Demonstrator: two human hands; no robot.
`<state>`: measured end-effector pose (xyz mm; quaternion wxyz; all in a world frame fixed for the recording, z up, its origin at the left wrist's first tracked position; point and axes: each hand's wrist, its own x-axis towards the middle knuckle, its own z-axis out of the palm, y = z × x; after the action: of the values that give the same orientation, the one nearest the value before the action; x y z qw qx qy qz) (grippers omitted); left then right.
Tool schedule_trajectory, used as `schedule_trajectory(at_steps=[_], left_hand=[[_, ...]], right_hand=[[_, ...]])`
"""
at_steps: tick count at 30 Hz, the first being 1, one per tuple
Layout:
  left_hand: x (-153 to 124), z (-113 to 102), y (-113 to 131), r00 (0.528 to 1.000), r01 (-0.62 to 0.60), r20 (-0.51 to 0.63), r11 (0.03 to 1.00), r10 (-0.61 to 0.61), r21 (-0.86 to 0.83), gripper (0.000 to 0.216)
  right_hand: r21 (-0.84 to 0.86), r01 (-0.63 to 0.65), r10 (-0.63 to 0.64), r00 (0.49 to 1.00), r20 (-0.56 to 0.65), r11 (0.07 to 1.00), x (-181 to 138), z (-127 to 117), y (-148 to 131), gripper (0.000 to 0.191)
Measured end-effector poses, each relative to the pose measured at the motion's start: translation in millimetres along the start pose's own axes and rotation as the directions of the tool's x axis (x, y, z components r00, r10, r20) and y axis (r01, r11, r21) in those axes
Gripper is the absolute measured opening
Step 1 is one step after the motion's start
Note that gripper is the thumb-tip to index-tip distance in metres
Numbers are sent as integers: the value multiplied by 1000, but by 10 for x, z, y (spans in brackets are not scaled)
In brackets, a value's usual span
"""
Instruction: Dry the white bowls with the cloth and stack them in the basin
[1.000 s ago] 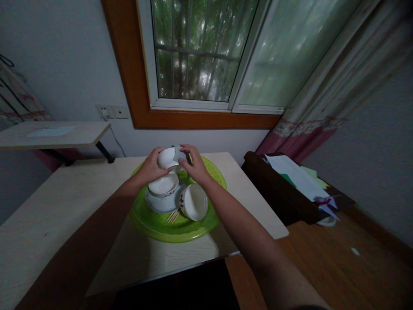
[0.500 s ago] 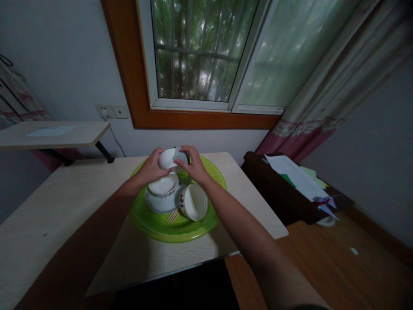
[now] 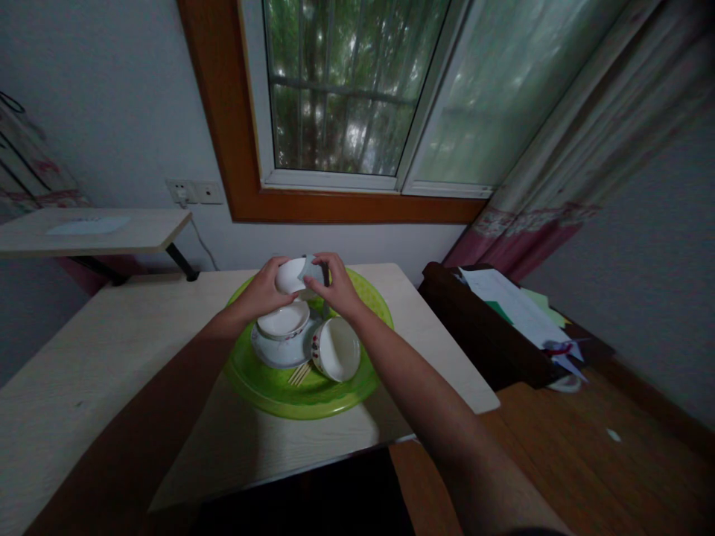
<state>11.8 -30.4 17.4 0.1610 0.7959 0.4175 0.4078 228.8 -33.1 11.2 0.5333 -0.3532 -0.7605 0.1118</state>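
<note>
My left hand point(image 3: 264, 289) grips a small white bowl point(image 3: 289, 275), tilted and lifted above a green round tray point(image 3: 262, 391). My right hand point(image 3: 336, 286) pinches a pale grey-blue cloth point(image 3: 310, 269) against the bowl's rim. Below them on the tray sits another white bowl point(image 3: 282, 320) on a plate point(image 3: 273, 353). A third white bowl point(image 3: 337, 348) with a patterned outside lies tilted on its side at the right. Chopsticks point(image 3: 300, 374) lie in front of the plate.
The tray rests on a light wooden table point(image 3: 100, 357) below a window. A dark side table point(image 3: 497, 335) with papers point(image 3: 511, 301) stands to the right on a wood floor. A small shelf table point(image 3: 94, 232) is at the far left.
My hands and the raised bowl stay nearly in place; the right fingers shift the cloth slightly along the bowl's rim.
</note>
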Motion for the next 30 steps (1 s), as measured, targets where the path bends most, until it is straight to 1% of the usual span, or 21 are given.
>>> schedule_trajectory(at_steps=[5,12,18,21,26,30], left_hand=[[2,15,-41,1000,-5,-2,1000,5,-24,69],[3,4,-21,1000,-2,9,1000,2,-1,71],[2,11,-35,1000,2,4,1000,-2,-1,71],[2,18,-66,1000,-7,9,1000,7,-10,70],[6,13,-59,1000,0,8,1000,0,1,71],[9,-3,-6,999,30,12,999,-30,13,70]], right_hand=[[-28,2,-2,1000,3,1000,6,8,-15,36],[11,-8,9,998,-62,1000,24,-27,0,20],[-18,-17,17,1000,-20,1000,9,-12,-8,33],[-26,-10,9,1000,-18,1000,5,7,-7,38],[5,-21,21,1000,-11,1000,6,5,1,34],[-1,27,-27,999,-44,1000,9,-10,-5,33]])
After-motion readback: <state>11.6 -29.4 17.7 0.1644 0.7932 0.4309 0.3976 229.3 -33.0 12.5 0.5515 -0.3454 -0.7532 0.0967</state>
